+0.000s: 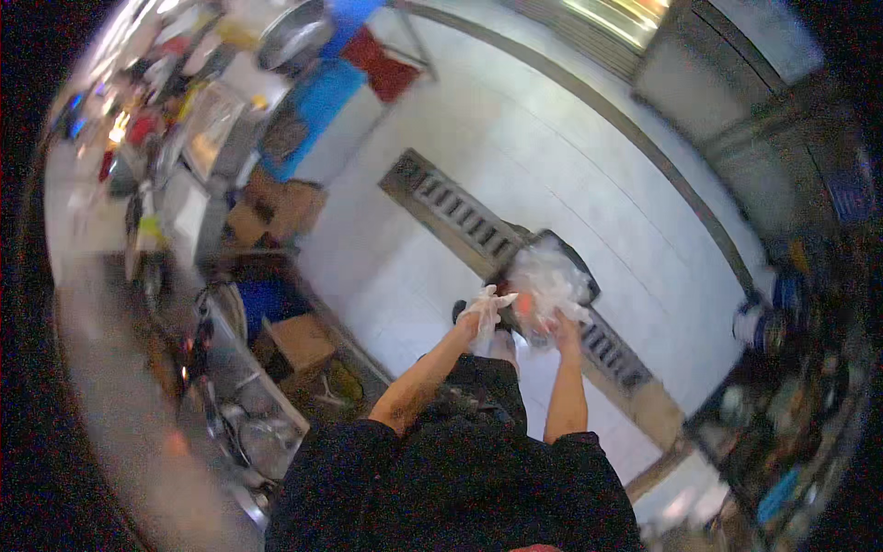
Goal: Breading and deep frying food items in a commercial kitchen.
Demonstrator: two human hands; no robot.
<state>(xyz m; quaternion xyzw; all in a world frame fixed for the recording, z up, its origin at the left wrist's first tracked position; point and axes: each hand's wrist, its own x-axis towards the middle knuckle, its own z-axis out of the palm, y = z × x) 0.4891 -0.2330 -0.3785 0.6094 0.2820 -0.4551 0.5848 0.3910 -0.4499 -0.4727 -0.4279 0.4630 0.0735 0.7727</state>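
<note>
My left hand [485,310], in a thin clear disposable glove, is held out in front of my body with its fingers apart and nothing plainly in them. Just to its right is a crumpled clear plastic bag [552,276] with something orange [526,302] showing in or behind it. My right hand [567,330] grips the bag's lower edge; the plastic partly covers its fingers. Directly below the bag stands a dark bin or container [576,259], mostly hidden. Blur hides the finer detail.
A slotted floor drain [469,219] crosses the pale floor [586,159]. Along the left runs a cluttered counter with cardboard boxes [300,341] on a lower shelf. A blue container [321,103] and a red object [379,65] stand farther off. Metal cabinets [703,90] line the upper right.
</note>
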